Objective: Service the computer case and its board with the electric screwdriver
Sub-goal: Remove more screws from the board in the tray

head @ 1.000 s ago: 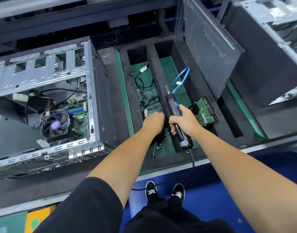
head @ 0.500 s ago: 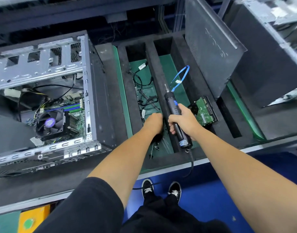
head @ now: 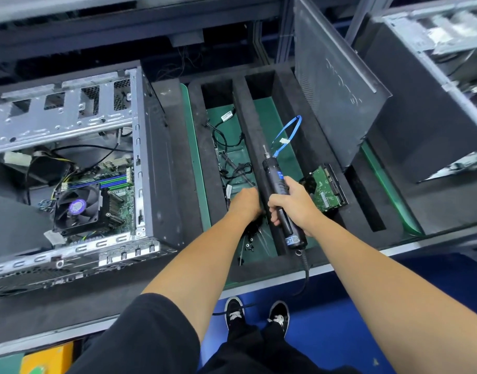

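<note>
The right hand (head: 291,205) is seen clamped round the barrel of the electric screwdriver (head: 279,197), bit pointing away from the body, while the left hand (head: 245,202) is reached down into a foam-walled tray (head: 238,103); whether its fingers are pinching anything cannot be told, since they are hidden. The computer case (head: 69,168), lying open on its side well to the left of the tray, is left untouched, its board (head: 121,195) and cooler fan (head: 76,207) exposed. The step in hand is judged to be the gathering of a fastener from the loose screws (head: 249,242) scattered on the tray's green floor just below the left hand. A screw would next need to be lifted clear and carried, with the driver, leftward to the case. Black cables (head: 226,147) are tangled in the same tray compartment and could snag the fingers. A bare hard drive (head: 326,187) and a blue cable (head: 290,132) are lying in the tray's right compartment, and a side panel (head: 337,85) is leaned beyond it.
</note>
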